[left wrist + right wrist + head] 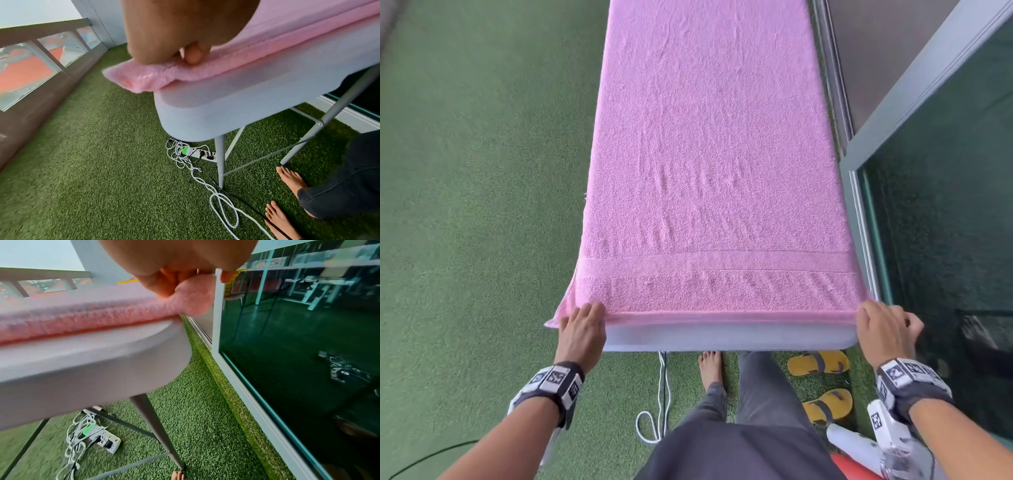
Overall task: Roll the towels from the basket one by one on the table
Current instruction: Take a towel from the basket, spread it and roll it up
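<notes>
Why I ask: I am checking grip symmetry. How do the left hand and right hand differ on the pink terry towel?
The left hand holds the pink terry towel at its near left corner, which overhangs the table; the right hand holds the near right corner. The left fingers look straighter, the right more curled. Both pinch the same hem.

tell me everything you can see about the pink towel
The pink towel is fluffy terry cloth with a flat woven band near its close end. It lies spread flat along the white table, covering nearly all of the top, lightly creased. Its near hem is turned up into a first small fold. The left hand and right hand each pinch a near corner, which overhangs the table's side.
</notes>
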A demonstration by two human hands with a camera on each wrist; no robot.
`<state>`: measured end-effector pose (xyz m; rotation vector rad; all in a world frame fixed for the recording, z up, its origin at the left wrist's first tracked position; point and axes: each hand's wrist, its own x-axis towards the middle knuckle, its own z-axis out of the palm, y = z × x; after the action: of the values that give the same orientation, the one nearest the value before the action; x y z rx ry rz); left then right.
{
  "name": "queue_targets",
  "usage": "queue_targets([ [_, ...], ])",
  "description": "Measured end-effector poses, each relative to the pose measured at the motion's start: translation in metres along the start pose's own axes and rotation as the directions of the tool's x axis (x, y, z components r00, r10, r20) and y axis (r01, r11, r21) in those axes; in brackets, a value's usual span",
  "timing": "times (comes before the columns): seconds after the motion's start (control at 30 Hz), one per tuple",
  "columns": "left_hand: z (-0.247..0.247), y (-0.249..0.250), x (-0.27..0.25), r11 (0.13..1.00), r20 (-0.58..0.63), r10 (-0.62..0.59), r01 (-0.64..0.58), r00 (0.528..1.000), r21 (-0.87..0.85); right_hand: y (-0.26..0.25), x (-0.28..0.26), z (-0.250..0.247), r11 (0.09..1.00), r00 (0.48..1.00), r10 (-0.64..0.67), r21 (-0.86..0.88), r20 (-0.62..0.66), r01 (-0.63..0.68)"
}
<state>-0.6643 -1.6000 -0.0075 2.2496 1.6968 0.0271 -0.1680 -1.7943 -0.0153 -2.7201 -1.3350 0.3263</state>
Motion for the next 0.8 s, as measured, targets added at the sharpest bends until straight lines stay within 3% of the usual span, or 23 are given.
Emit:
queue_targets([
  [0.1, 0.002, 0.000, 0.007, 0.980, 0.059, -0.179, 0.173, 0.982, 0.098, 0.002, 0.003, -0.001, 0.997, 0.996, 0.076, -0.024, -0.040, -0.077],
  [0.17, -0.001, 0.005, 0.004, 0.965, -0.030, -0.249, 0.250, 0.968, 0.074, -0.002, -0.002, -0.003, 0.996, 0.995, 0.082, -0.022, -0.063, -0.084],
  [0.23, 0.005, 0.010, -0.005, 0.983, -0.103, -0.179, 0.181, 0.978, 0.007, -0.013, -0.010, 0.000, 0.998, 0.999, -0.031, 0.049, -0.019, 0.032],
  [0.33, 0.019, 0.007, -0.018, 0.998, -0.086, 0.010, -0.016, 0.996, -0.068, -0.021, -0.024, 0.015, 0.967, 0.972, -0.212, 0.168, 0.098, 0.194],
  [0.43, 0.018, 0.003, -0.015, 0.991, -0.183, 0.007, -0.031, 0.983, -0.127, -0.020, -0.020, 0.015, 0.974, 0.983, -0.168, 0.165, 0.077, 0.153],
  [0.5, 0.014, 0.001, -0.012, 0.992, -0.174, -0.034, 0.012, 0.984, -0.124, -0.017, -0.012, 0.014, 0.977, 0.989, -0.141, 0.165, 0.044, 0.132],
  [0.73, 0.004, -0.005, -0.004, 0.995, -0.215, 0.018, -0.038, 0.976, -0.092, -0.017, -0.003, 0.015, 0.967, 0.990, -0.139, 0.211, -0.038, 0.144],
  [0.8, 0.002, -0.006, -0.006, 0.997, -0.194, 0.013, -0.027, 0.981, -0.070, -0.016, -0.006, 0.014, 0.976, 0.988, -0.146, 0.156, -0.049, 0.152],
])
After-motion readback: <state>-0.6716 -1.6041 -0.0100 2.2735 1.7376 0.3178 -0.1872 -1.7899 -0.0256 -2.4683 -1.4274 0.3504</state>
